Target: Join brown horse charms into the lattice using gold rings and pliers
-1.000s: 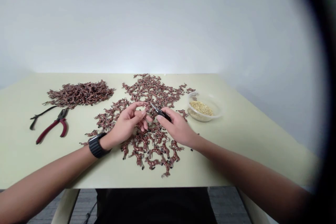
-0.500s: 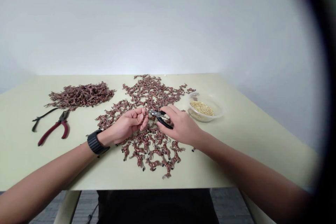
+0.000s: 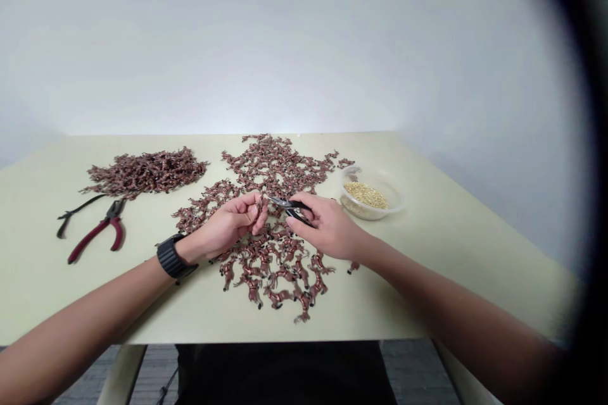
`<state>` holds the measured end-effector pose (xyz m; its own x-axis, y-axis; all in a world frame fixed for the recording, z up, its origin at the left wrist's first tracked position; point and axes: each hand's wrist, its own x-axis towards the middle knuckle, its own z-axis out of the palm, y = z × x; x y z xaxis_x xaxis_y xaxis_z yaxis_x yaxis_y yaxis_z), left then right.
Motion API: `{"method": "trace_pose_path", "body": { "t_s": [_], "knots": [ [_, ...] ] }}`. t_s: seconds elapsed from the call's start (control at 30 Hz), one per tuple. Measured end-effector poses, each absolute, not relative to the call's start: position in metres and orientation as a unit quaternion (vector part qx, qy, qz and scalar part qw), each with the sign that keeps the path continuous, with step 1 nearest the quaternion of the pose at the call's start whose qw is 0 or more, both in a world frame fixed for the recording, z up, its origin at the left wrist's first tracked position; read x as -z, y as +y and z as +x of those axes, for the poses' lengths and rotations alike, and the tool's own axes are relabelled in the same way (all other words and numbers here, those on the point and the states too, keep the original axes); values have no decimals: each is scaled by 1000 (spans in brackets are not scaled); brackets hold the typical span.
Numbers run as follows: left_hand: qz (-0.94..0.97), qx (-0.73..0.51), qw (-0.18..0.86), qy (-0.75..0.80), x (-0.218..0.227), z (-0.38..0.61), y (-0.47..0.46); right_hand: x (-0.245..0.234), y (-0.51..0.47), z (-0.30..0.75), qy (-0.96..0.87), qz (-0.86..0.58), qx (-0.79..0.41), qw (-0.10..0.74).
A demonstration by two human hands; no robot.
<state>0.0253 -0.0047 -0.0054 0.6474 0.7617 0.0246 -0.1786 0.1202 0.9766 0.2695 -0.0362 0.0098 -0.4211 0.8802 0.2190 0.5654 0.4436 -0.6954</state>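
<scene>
My left hand [image 3: 232, 223], with a black watch [image 3: 171, 257] on its wrist, is closed in a pinch over the middle of the table; what it pinches is too small to make out. My right hand [image 3: 327, 228] grips small black-handled pliers [image 3: 291, 207], whose tips point left and meet the left fingertips. Both hands hover above a wide spread of small brown horse-shaped figures [image 3: 278, 266] lying flat on the pale green table [image 3: 451, 247].
A heaped pile of the same brown figures [image 3: 147, 171] sits at the back left. Red-handled pliers [image 3: 97, 231] and a black tool [image 3: 76, 210] lie to the left. A clear bowl of small golden pieces [image 3: 368, 197] stands right of the hands.
My left hand has curled from loosely spread fingers into a tight pinch. My right hand has turned the pliers so their tips meet the left fingertips. Both hands rose slightly.
</scene>
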Motion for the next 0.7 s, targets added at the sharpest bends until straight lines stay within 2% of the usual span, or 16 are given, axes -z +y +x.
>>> {"method": "trace_pose_path", "body": {
  "t_s": [0.7],
  "knots": [
    [583, -325, 696, 267, 7, 22, -4, -8, -36, 271, -813, -441, -251, 285]
  ]
}}
